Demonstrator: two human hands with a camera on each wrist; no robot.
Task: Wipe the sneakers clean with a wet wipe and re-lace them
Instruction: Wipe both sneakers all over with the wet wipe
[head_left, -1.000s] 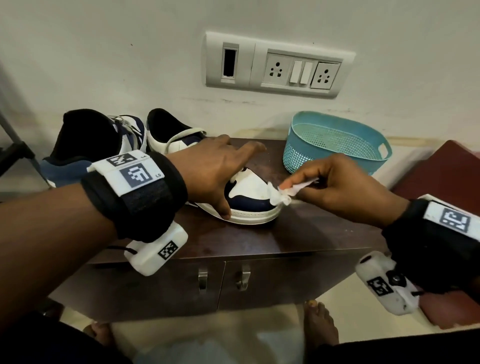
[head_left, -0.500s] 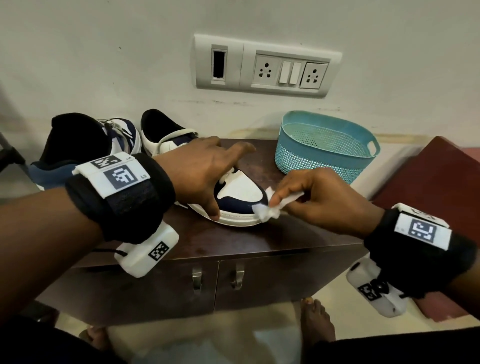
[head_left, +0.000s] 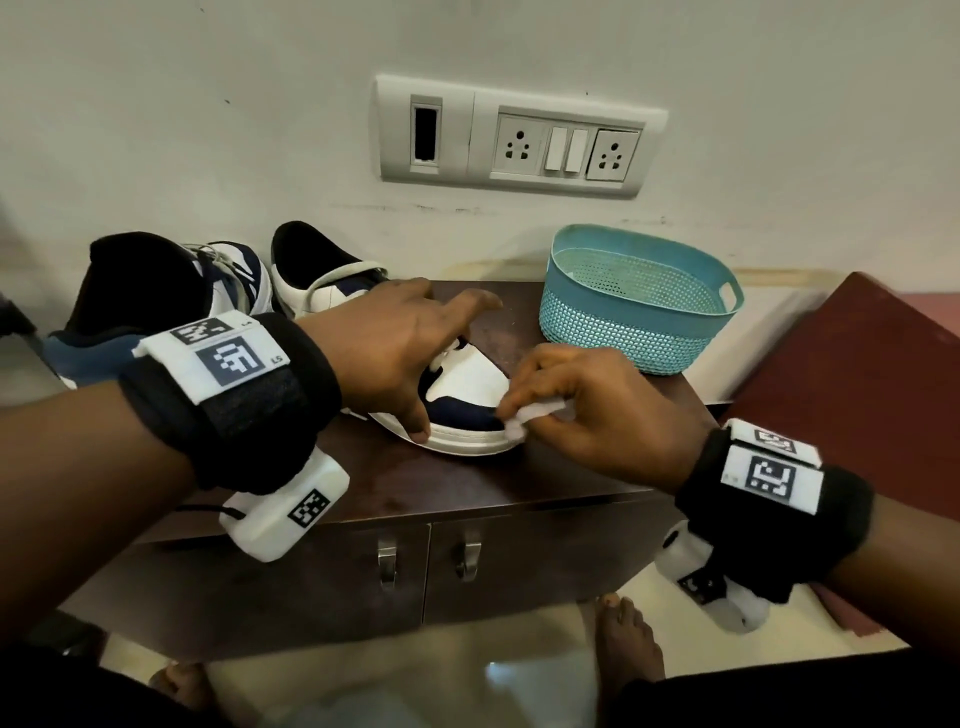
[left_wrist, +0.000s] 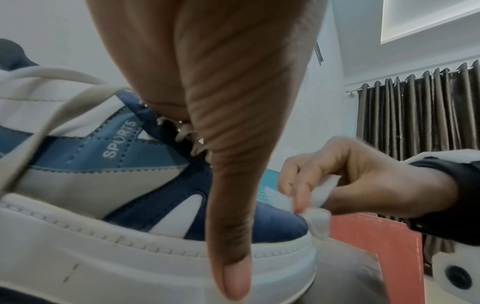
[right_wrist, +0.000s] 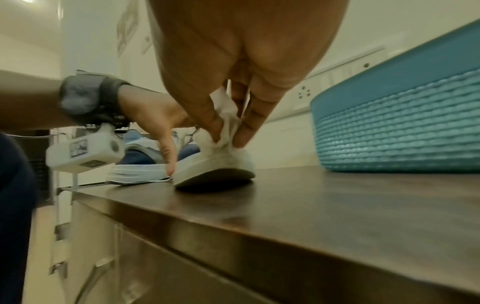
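Left wrist: sneaker (left_wrist: 109, 181) side panel reads "SPORTS"

Left hand (head_left: 395, 353) reaches in from frame left, fingers spread, thumb pointing down. Right hand (head_left: 587, 410) enters from lower right, fingertips (right_wrist: 241, 137) pinched together, knuckles up.

A white-and-navy sneaker (head_left: 470, 410) is set upright on the cabinet top (head_left: 467, 483), toe toward the front edge; a crumpled white wipe (head_left: 524, 415) is pressed against, seemingly, its toe.
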